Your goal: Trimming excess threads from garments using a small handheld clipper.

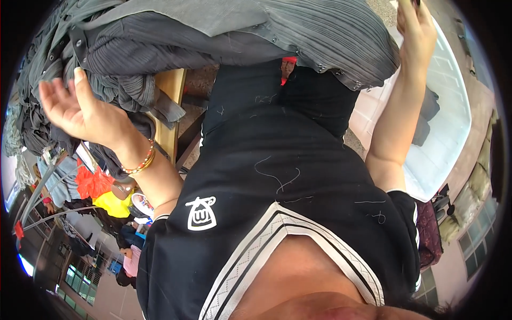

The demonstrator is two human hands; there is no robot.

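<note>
A dark grey ribbed garment (pixel 341 34) with small metal snaps along its edges lies across my knees. My left hand (pixel 80 109) is raised beside it with fingers spread and nothing in the palm. Behind that hand rises a heap of grey ribbed clothes (pixel 48 32), and the thumb tip overlaps the cloth in view; whether it touches I cannot tell. At the top right, beyond the garment's right end, my right hand (pixel 417 26) has its fingers closed. A small dark thing shows at these fingertips, cut off by the picture's edge, too little to name.
A white plastic tub (pixel 453 144) with dark cloth (pixel 426 120) in it stands by my right arm. A wooden edge (pixel 168 133) shows under the clothes at left. Farther left are a red plastic bag (pixel 95 181), yellow cloth (pixel 114 205) and a person in pink (pixel 132 260).
</note>
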